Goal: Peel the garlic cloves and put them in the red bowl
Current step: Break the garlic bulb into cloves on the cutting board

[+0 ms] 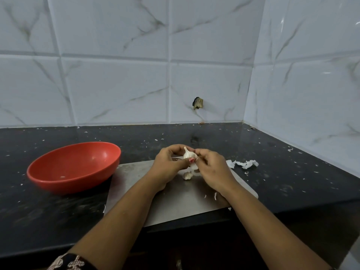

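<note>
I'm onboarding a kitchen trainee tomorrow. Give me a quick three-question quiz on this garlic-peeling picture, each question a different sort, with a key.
1. True or false: the red bowl sits to the right of the steel board.
2. What do the left hand and right hand hold together? A) garlic bulb B) knife C) spoon
3. Fill in: the torn garlic peels lie on the black ____, right of the steel board.
Key: 1 false, it is to the left; 2 A; 3 counter.

A steel board (181, 207) lies on the black speckled counter (292, 182) below marbled wall tiles (116, 84).
</note>
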Available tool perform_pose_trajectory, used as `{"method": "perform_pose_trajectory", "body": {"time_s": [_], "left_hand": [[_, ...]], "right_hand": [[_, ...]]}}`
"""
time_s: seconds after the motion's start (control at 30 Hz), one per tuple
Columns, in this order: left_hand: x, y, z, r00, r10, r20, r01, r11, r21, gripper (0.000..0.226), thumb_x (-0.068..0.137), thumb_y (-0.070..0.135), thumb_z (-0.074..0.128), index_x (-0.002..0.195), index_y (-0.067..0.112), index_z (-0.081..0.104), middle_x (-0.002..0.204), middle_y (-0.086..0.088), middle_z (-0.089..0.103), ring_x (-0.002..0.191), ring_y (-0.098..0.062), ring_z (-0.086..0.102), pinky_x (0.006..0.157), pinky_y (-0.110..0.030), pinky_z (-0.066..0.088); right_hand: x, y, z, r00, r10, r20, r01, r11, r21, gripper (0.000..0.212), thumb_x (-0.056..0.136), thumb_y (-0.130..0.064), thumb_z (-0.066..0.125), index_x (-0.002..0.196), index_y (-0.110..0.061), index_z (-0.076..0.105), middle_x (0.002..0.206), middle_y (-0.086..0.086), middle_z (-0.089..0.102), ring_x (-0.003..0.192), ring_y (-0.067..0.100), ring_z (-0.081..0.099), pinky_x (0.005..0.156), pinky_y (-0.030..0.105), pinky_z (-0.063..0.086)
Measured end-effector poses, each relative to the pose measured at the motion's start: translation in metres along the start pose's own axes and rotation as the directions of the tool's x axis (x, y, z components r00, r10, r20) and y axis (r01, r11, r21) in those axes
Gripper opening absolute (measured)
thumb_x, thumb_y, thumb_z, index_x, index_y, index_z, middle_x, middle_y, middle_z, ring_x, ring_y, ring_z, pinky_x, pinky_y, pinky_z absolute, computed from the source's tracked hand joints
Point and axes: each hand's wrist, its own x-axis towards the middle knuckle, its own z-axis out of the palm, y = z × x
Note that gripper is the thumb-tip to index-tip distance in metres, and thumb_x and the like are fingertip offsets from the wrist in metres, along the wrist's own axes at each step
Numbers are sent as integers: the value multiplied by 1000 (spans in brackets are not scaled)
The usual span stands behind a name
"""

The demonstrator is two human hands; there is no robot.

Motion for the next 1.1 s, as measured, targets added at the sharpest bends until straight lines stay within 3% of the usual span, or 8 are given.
{"method": "perform_pose_trajectory", "body": {"time_s": [0.17, 0.23, 0.37, 0.53, 0.67, 0.87, 1.0, 1.1], "left_hand": [[0, 0, 4, 998, 20, -61, -19, 1000, 15, 20, 78, 13, 78, 96, 17, 72, 93, -11, 67, 81, -28, 68, 81, -39, 58], [-1, 1, 7, 995, 37, -89, -36, 999, 7, 22, 79, 13, 77, 100, 12, 71, 91, -8, 69, 83, -28, 69, 77, -37, 59], [1, 3, 11, 986, 94, -139, -95, 995, -1, 23, 81, 7, 74, 103, 7, 69, 90, -8, 69, 85, -24, 70, 75, -33, 59], [0, 5, 16, 986, 146, -86, -149, 989, -23, 24, 83, 1, 70, 107, 4, 67, 98, -11, 71, 91, -22, 69, 75, -29, 58], [3, 1, 8, 995, 84, -61, -88, 994, -69, 25, 86, -1, 66, 110, 5, 65, 104, -12, 70, 98, -26, 67, 77, -32, 57], [1, 0, 7, 999, 11, -40, -12, 999, -36, 29, 86, -10, 58, 99, 15, 62, 108, -7, 67, 102, -28, 63, 86, -44, 56], [1, 2, 7, 998, -22, -51, 19, 998, -59, 38, 84, -20, 50, 93, 16, 59, 114, -10, 64, 104, -26, 63, 88, -43, 54], [3, 0, 5, 996, -44, -82, 41, 998, -45, 38, 82, -21, 47, 88, 15, 56, 112, -5, 65, 94, -20, 63, 81, -36, 55]], "right_hand": [[0, -5, 1, 999, -43, 18, 44, 996, -71, 29, 104, -21, 39, 120, -10, 61, 96, 6, 67, 82, 18, 66, 73, 32, 56], [2, -6, 2, 997, -55, -44, 52, 996, -77, 26, 104, -21, 39, 111, -9, 62, 84, 4, 64, 74, 17, 64, 67, 32, 54], [5, -9, 8, 982, -98, -161, 86, 993, -81, 20, 102, -12, 41, 98, -5, 60, 69, -12, 48, 62, 2, 47, 57, 11, 38], [8, -5, 5, 964, -26, -264, 33, 999, 22, 22, 102, -8, 39, 92, -8, 58, 70, -6, 53, 62, 4, 49, 55, 12, 37], [8, -2, 7, 979, 56, -197, -34, 993, 116, 22, 101, -6, 40, 97, -10, 61, 84, -1, 62, 72, 12, 59, 65, 23, 52], [10, 3, 2, 960, 274, -63, -218, 867, 447, 26, 97, 4, 42, 102, -14, 61, 103, 11, 67, 79, 11, 66, 70, 18, 55], [7, 7, -2, 963, 271, -3, -241, 861, 448, 25, 91, 6, 54, 97, -16, 65, 94, 6, 69, 92, 18, 66, 78, 24, 57], [5, 10, -1, 972, 232, -22, -214, 927, 307, 34, 86, 5, 63, 109, -19, 65, 98, -1, 68, 94, 14, 66, 82, 30, 57]]}}
